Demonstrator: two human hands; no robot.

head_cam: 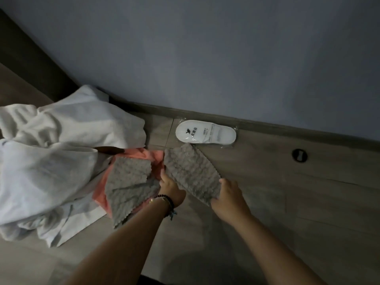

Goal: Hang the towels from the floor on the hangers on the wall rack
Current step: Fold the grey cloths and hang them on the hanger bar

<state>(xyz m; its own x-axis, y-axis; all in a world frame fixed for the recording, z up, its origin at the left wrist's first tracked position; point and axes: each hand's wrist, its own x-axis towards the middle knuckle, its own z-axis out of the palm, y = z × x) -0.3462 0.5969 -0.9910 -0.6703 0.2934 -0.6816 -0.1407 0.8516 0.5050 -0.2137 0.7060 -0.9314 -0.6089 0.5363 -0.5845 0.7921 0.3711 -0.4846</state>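
Grey, bumpy-textured towel (190,173) was held between both hands just above the wooden floor (287,192), near the wall's skirting board. Its long axis ran away from the person toward a packaged white slipper (205,132), which its far end almost touched. The left hand (171,191), with a beaded bracelet at the wrist, pinched the towel's left long edge; the right hand (228,197) curled its fingers round the near right corner. So the towel lay ahead of and between the two grips, equally near to each. A second grey towel (129,190) rested to the left on a pink towel (141,153), beside a heap of white towels (51,161). No hangers or rack were visible; judging from this, lifting came next.
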